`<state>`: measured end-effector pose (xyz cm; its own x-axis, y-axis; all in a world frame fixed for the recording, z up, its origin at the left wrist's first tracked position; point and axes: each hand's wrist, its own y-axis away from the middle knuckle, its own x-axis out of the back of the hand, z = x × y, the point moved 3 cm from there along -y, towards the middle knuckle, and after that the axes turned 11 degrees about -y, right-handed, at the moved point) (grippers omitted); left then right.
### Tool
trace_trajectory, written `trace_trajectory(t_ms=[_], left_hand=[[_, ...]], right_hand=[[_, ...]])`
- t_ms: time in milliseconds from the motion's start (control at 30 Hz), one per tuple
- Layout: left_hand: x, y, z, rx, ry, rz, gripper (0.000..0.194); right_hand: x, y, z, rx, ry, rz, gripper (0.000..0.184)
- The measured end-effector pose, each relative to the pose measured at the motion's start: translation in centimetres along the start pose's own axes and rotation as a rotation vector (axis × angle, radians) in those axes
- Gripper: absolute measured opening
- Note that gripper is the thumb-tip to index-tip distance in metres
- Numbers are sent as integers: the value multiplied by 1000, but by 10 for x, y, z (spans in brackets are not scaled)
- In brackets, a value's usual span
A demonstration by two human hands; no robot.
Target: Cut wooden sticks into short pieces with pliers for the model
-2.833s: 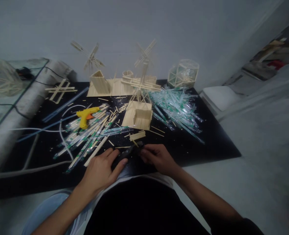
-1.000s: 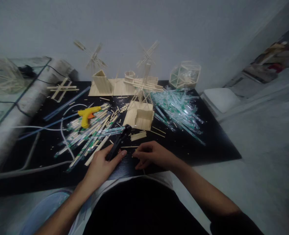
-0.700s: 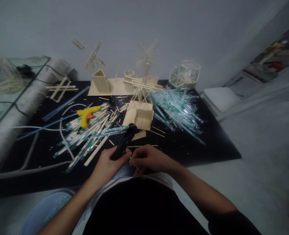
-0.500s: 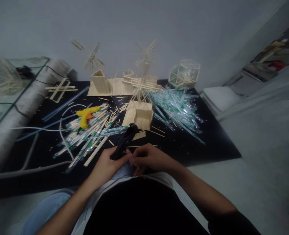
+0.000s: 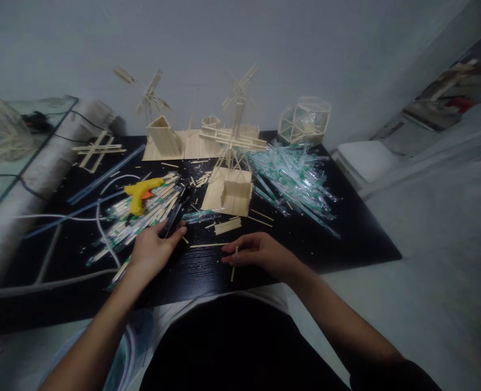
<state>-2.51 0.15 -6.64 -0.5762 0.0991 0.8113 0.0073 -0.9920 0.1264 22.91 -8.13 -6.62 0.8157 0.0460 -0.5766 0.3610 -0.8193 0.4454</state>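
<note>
My left hand is closed round a black pliers-like tool, which points up and away over the edge of a pile of wooden sticks. Between the fingers of my right hand is a short thin wooden stick, held above the front of the black table. A longer stick lies close to those fingertips. Just beyond sits a small stack of cut sticks, in front of a wooden windmill model on its base.
A yellow glue gun rests on wrapped chopsticks at the left, its white cord looping nearby. Clear-and-green wrappers heap up at the right. More stick models stand along the wall. A white stool is right of the table.
My hands have come apart from near my lap. The left moved left and forward with the black tool; the right moved slightly forward over the table with the short stick.
</note>
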Motion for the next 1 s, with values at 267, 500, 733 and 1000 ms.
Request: trace_trajectory(t_ms=[267,500,733,1000], left_hand=[[-12,43,16,-118,114,-57,39],[-16,54,0,-136,192,52,34],[-22,57,-12,-163,186,120,26],[-29,58,-13,-119,197,190,26]], right_hand=[[-1,-1,-2,88,98,58,46],[11,2,-23,552,740,321,5],[3,-16,-21,663,1270,218,16],[-4,-38,-10,716,1483,60,23]])
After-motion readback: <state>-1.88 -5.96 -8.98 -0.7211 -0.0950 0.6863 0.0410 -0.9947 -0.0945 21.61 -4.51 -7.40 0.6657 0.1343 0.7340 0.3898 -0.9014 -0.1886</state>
